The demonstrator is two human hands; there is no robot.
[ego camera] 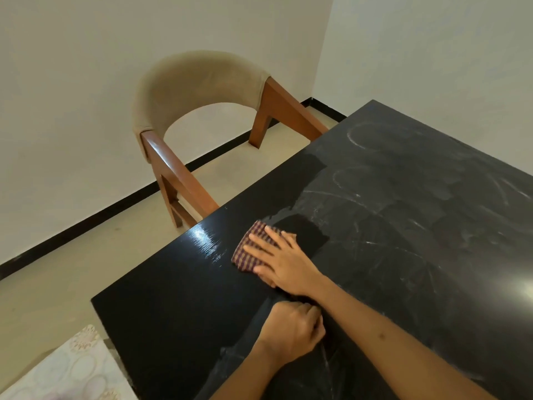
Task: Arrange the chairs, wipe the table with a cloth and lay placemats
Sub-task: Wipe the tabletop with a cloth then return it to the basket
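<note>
my right hand [281, 259] presses flat, fingers straight, on the checked cloth [250, 251] near the left edge of the black table [173, 298], while my left hand [292, 330] rests just behind it as a curled fist, and i can't tell whether it holds anything. i judge the wiping partly done: the left strip shines clean, dusty smears cover the right side, one chair [184, 111] sits tucked at the far end, and a patterned sheet [72, 370] at the lower left, maybe a placemat, is not laid yet. no brand, label or writing is readable anywhere.
</note>
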